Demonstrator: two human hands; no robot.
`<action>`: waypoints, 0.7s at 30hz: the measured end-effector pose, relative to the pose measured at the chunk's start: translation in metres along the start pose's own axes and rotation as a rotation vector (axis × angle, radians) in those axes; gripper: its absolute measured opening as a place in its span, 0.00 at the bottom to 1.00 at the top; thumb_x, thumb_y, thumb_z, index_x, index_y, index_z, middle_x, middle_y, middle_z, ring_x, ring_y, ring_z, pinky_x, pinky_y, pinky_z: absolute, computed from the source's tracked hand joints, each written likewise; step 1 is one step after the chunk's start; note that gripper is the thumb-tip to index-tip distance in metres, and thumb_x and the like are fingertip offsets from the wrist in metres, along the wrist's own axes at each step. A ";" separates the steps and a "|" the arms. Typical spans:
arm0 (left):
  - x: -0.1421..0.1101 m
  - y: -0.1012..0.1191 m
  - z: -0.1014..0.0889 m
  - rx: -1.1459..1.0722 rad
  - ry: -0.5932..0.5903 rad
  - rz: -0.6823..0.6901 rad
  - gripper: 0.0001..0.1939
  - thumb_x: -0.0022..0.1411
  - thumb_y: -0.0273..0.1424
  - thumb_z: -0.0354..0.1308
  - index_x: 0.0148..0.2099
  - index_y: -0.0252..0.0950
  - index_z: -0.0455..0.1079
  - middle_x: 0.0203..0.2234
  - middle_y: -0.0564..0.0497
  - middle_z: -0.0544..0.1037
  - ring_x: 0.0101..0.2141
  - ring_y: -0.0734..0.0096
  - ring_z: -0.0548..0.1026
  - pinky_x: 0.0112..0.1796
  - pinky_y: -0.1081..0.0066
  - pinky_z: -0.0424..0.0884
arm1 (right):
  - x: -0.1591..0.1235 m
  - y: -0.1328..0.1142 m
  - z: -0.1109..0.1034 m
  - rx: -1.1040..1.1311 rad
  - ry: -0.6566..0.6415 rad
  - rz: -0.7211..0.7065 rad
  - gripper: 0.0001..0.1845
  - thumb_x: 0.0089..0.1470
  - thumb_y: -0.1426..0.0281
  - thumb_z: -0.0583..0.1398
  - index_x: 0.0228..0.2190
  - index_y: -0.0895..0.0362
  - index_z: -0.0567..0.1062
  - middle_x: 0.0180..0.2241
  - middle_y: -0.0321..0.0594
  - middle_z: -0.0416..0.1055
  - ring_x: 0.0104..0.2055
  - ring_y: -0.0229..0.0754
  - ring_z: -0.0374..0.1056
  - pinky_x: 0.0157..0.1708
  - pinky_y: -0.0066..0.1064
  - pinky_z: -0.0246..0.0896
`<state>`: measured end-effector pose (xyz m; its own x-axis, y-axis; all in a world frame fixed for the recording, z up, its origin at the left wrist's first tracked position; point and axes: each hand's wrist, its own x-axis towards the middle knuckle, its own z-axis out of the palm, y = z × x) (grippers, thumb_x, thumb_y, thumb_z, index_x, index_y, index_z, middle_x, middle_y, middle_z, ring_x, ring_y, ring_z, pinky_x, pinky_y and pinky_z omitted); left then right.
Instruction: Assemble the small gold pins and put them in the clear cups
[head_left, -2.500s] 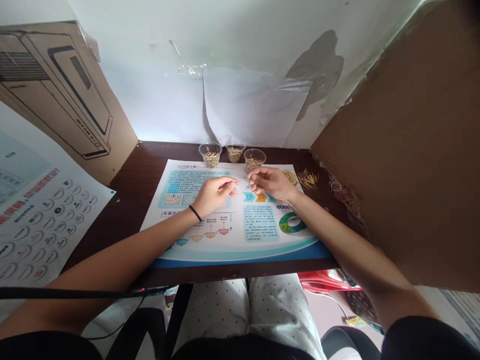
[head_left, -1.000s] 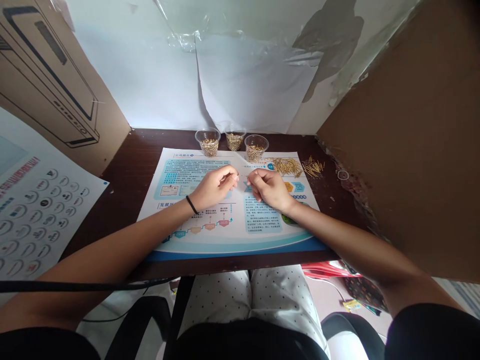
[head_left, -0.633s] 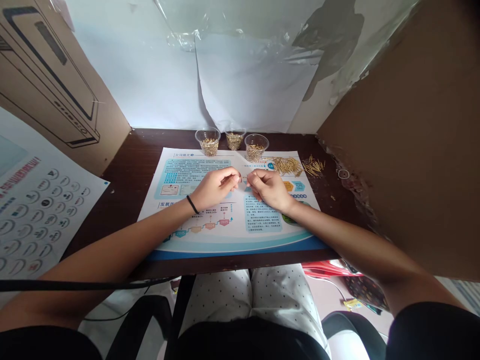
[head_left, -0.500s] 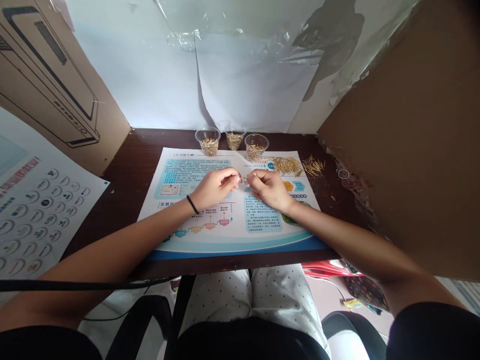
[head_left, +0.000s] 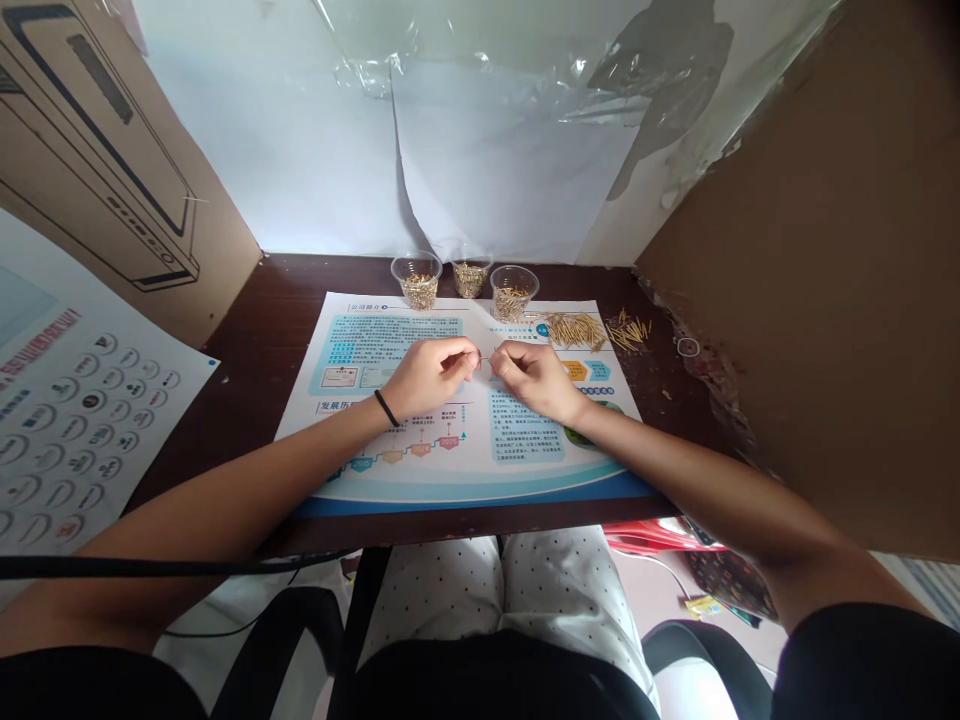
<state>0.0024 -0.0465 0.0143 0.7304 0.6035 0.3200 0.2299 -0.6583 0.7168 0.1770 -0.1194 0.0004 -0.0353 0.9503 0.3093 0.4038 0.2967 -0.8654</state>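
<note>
The left hand (head_left: pixel 431 376) and the right hand (head_left: pixel 537 381) are close together over the middle of a printed paper sheet (head_left: pixel 375 340) on a dark wood desk (head_left: pixel 296 290). The left hand has its thumb and first finger pinched on a thin gold pin (head_left: pixel 484 358). The pin lies flat in the small gap between the two hands. The fingers of the right hand are pressed together at the other end of the pin, but the pin is so tiny that it is hard to see if they touch it. A black band (head_left: pixel 385 408) goes around the left wrist. Past the hands, near the back of the desk, stand three clear plastic cups (head_left: pixel 418 281) filled with small gold pins. To the right of the cups, a heap of gold pins (head_left: pixel 574 331) lies on the sheet's top edge. Another loose heap of gold pins (head_left: pixel 627 332) lies just beside it on the bare desk.
</note>
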 end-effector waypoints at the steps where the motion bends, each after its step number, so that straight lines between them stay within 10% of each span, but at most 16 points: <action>1: 0.000 0.000 0.000 0.016 0.010 0.005 0.12 0.63 0.28 0.50 0.27 0.34 0.67 0.19 0.56 0.71 0.19 0.80 0.62 0.23 0.76 0.59 | 0.000 0.000 -0.001 -0.007 -0.017 -0.006 0.17 0.58 0.65 0.54 0.20 0.56 0.63 0.18 0.30 0.56 0.22 0.32 0.50 0.24 0.28 0.48; 21: -0.006 -0.001 0.006 0.163 0.105 0.095 0.13 0.64 0.30 0.48 0.28 0.34 0.69 0.19 0.54 0.69 0.21 0.77 0.62 0.25 0.74 0.57 | 0.002 -0.003 -0.007 -0.037 -0.171 -0.026 0.16 0.58 0.67 0.53 0.20 0.55 0.59 0.19 0.30 0.50 0.22 0.32 0.45 0.22 0.27 0.44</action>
<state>0.0016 -0.0523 0.0080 0.6851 0.5727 0.4502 0.2702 -0.7737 0.5730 0.1823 -0.1192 0.0063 -0.1998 0.9456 0.2567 0.4337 0.3203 -0.8422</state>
